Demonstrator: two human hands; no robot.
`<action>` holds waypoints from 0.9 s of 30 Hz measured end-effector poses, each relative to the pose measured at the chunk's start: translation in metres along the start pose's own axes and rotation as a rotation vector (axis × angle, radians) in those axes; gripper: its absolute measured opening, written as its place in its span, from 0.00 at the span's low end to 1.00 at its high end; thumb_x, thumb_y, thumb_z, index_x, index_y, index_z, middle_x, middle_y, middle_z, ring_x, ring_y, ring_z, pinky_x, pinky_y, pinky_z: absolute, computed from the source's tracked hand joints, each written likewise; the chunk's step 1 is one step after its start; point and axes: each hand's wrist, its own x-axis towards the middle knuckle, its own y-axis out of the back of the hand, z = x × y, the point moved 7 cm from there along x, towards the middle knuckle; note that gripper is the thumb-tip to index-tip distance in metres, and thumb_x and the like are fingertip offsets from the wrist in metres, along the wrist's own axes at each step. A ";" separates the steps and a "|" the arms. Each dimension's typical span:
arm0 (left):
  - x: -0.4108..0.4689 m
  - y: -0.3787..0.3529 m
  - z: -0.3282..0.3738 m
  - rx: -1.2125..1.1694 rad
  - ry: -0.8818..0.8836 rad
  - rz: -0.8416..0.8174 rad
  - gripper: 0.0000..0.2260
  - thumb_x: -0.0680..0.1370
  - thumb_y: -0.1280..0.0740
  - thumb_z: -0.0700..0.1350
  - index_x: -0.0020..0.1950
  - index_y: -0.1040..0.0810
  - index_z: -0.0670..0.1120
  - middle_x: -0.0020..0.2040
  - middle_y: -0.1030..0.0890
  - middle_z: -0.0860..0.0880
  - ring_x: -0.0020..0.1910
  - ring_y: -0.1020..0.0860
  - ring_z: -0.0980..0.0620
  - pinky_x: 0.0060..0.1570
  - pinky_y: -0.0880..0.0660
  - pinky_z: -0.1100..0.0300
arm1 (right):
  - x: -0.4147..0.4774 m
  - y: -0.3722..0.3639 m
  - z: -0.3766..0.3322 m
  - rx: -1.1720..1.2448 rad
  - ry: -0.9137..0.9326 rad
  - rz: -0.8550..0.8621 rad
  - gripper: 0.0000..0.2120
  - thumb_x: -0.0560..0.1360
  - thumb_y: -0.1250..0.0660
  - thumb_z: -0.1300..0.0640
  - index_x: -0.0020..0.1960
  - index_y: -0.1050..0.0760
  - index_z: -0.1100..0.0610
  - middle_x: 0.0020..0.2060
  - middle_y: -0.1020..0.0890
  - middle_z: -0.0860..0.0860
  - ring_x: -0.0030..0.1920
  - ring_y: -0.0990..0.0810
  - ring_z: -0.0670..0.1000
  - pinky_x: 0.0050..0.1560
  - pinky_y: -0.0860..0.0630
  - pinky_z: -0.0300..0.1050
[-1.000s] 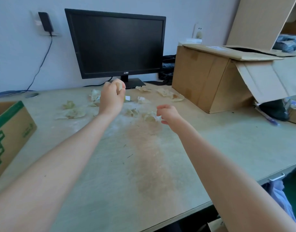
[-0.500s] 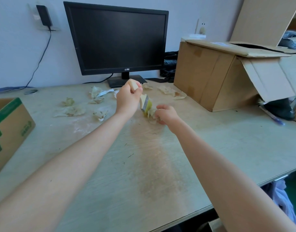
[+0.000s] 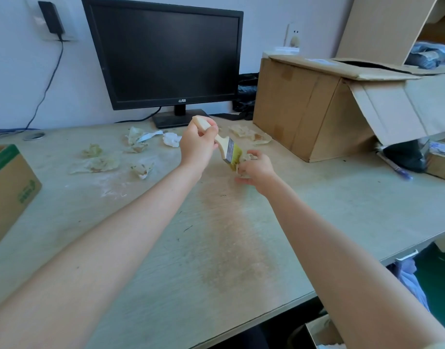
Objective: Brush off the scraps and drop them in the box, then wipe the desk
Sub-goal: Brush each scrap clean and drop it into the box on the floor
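I saw both hands meeting low in front of the monitor [image 3: 166, 56], just to the right of its stand. The left hand [image 3: 198, 144] was wrapped round the pale wooden handle of the brush [image 3: 227, 148], with the handle's end poking up past the knuckles and the yellowish bristles slanting down and away from the monitor. The right hand [image 3: 256, 167] sat just beyond those bristles, its fingers curled on a crumpled scrap [image 3: 244, 157] that it pressed against the bristle tips. So the two hands were close together but not touching each other, with brush and scrap bridging the gap between them.

More scraps [image 3: 98, 165] lay loose on the desk [image 3: 166, 248] in front of the monitor's left half, and a couple more sat to the right of its stand, behind the hands. The box [image 3: 15, 187] with the green band stood well off to the monitor's left at the frame's edge, far from either hand. A large carton [image 3: 304, 109] lay tipped over just right of the monitor, and a pen [image 3: 394, 168] rested beyond it, further right.
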 end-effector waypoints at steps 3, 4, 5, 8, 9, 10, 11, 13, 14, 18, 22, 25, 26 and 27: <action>-0.005 -0.014 0.002 -0.040 0.012 -0.013 0.09 0.77 0.38 0.39 0.40 0.28 0.52 0.42 0.24 0.51 0.50 0.21 0.49 0.44 0.22 0.64 | -0.002 0.019 -0.002 0.040 0.009 0.032 0.30 0.71 0.39 0.76 0.69 0.35 0.56 0.68 0.34 0.56 0.54 0.25 0.57 0.49 0.20 0.49; -0.007 -0.019 0.003 -0.057 0.014 -0.020 0.09 0.77 0.38 0.39 0.39 0.28 0.52 0.42 0.24 0.51 0.50 0.21 0.49 0.43 0.22 0.65 | -0.004 0.026 -0.002 0.050 0.009 0.045 0.30 0.71 0.39 0.76 0.69 0.34 0.56 0.68 0.34 0.56 0.56 0.24 0.58 0.50 0.20 0.49; -0.009 -0.025 0.003 -0.071 0.016 -0.028 0.09 0.77 0.38 0.39 0.39 0.28 0.52 0.42 0.24 0.51 0.49 0.22 0.49 0.42 0.23 0.66 | -0.005 0.033 -0.001 0.060 0.007 0.057 0.29 0.71 0.39 0.76 0.68 0.34 0.56 0.68 0.34 0.56 0.57 0.24 0.58 0.50 0.20 0.49; -0.020 -0.048 0.001 -0.107 0.034 -0.069 0.09 0.77 0.38 0.39 0.39 0.28 0.51 0.42 0.24 0.51 0.49 0.22 0.49 0.41 0.23 0.66 | -0.014 0.062 0.003 0.079 0.009 0.106 0.29 0.70 0.39 0.76 0.68 0.33 0.57 0.67 0.33 0.56 0.53 0.25 0.57 0.48 0.21 0.47; -0.024 -0.056 0.000 -0.119 0.043 -0.086 0.09 0.77 0.38 0.39 0.39 0.28 0.51 0.43 0.24 0.50 0.49 0.21 0.49 0.41 0.22 0.66 | -0.018 0.072 0.004 0.078 0.013 0.123 0.29 0.70 0.39 0.76 0.68 0.33 0.57 0.66 0.32 0.56 0.52 0.25 0.56 0.47 0.21 0.47; -0.029 -0.067 -0.002 -0.135 0.052 -0.106 0.09 0.77 0.37 0.39 0.39 0.28 0.51 0.42 0.24 0.50 0.49 0.21 0.49 0.42 0.22 0.66 | -0.023 0.085 0.006 0.076 0.018 0.147 0.28 0.70 0.39 0.75 0.67 0.33 0.57 0.65 0.31 0.56 0.52 0.25 0.56 0.47 0.21 0.46; -0.034 -0.075 -0.003 -0.147 0.059 -0.121 0.09 0.77 0.37 0.39 0.39 0.28 0.51 0.42 0.24 0.50 0.48 0.22 0.49 0.42 0.22 0.65 | -0.027 0.096 0.007 0.078 0.022 0.166 0.28 0.70 0.40 0.75 0.66 0.32 0.58 0.64 0.31 0.56 0.51 0.25 0.55 0.47 0.21 0.46; -0.046 -0.094 -0.004 -0.163 0.071 -0.157 0.10 0.77 0.37 0.39 0.38 0.27 0.51 0.41 0.24 0.50 0.46 0.22 0.50 0.41 0.23 0.65 | -0.037 0.120 0.011 0.096 0.021 0.199 0.27 0.70 0.40 0.76 0.65 0.32 0.59 0.60 0.30 0.56 0.49 0.24 0.55 0.47 0.21 0.47; -0.051 -0.103 -0.003 -0.169 0.074 -0.177 0.10 0.77 0.37 0.39 0.38 0.27 0.51 0.41 0.24 0.50 0.46 0.22 0.50 0.40 0.23 0.66 | -0.041 0.132 0.013 0.110 0.020 0.210 0.26 0.70 0.40 0.76 0.65 0.32 0.59 0.58 0.29 0.56 0.48 0.24 0.55 0.47 0.21 0.47; -0.079 -0.143 0.001 -0.183 0.075 -0.269 0.10 0.76 0.37 0.39 0.38 0.27 0.52 0.41 0.25 0.50 0.43 0.23 0.51 0.39 0.23 0.67 | -0.063 0.182 0.020 0.197 0.020 0.279 0.25 0.70 0.41 0.77 0.65 0.32 0.61 0.59 0.28 0.60 0.48 0.24 0.55 0.47 0.22 0.48; -0.108 -0.180 0.008 -0.188 0.056 -0.342 0.10 0.76 0.37 0.39 0.37 0.28 0.52 0.40 0.25 0.51 0.44 0.23 0.51 0.44 0.22 0.63 | -0.083 0.222 0.023 0.212 0.006 0.345 0.26 0.71 0.41 0.76 0.65 0.33 0.59 0.64 0.30 0.59 0.51 0.24 0.56 0.40 0.21 0.45; -0.128 -0.203 0.010 -0.198 0.054 -0.395 0.10 0.76 0.37 0.39 0.37 0.28 0.52 0.39 0.25 0.51 0.43 0.22 0.50 0.45 0.22 0.61 | -0.099 0.248 0.029 0.245 -0.008 0.389 0.27 0.71 0.40 0.76 0.66 0.33 0.58 0.63 0.30 0.58 0.50 0.23 0.55 0.37 0.21 0.44; -0.135 -0.210 0.010 -0.200 0.059 -0.409 0.10 0.77 0.37 0.39 0.37 0.28 0.52 0.39 0.25 0.51 0.44 0.22 0.50 0.44 0.22 0.62 | -0.104 0.258 0.032 0.257 -0.009 0.402 0.26 0.71 0.40 0.76 0.66 0.33 0.58 0.62 0.29 0.58 0.49 0.23 0.55 0.37 0.21 0.44; -0.141 -0.217 0.010 -0.201 0.065 -0.423 0.10 0.77 0.37 0.39 0.38 0.28 0.51 0.39 0.25 0.51 0.44 0.22 0.50 0.44 0.22 0.63 | -0.109 0.267 0.036 0.270 -0.006 0.413 0.26 0.71 0.40 0.75 0.67 0.33 0.58 0.62 0.29 0.58 0.49 0.23 0.55 0.37 0.21 0.44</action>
